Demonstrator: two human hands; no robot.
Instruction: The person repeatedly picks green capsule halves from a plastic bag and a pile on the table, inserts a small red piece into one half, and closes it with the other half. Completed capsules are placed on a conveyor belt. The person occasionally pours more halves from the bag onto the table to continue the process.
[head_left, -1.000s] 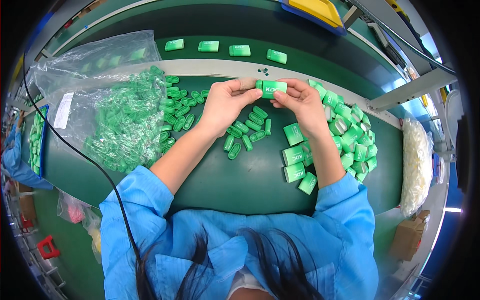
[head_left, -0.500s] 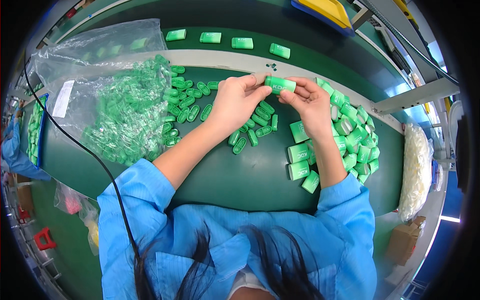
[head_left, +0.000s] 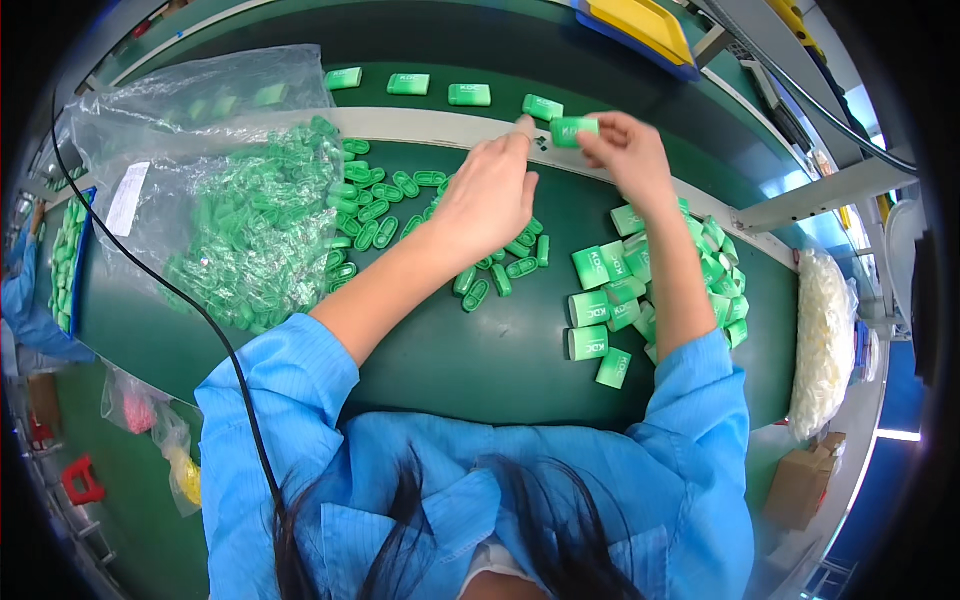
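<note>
Over the pale rail at the far edge of the green table, my right hand pinches a small green plastic case by its right end. My left hand is off the case, its index finger stretched toward the rail and its thumb apart, with nothing in it. Beyond the rail lies a row of similar green cases, the rightmost near the held one. Loose green oval caps lie under and beside my left hand. A heap of light green casings spreads around my right forearm, which hides part of it.
A clear plastic bag full of green caps lies at left, with a black cable hanging across it. A metal post and a bag of whitish pieces stand at right. A yellow tray is at the far side.
My right hand has moved away from me with the green case, over the rail. My left hand has let go of it and now sits apart from it, on the left.
</note>
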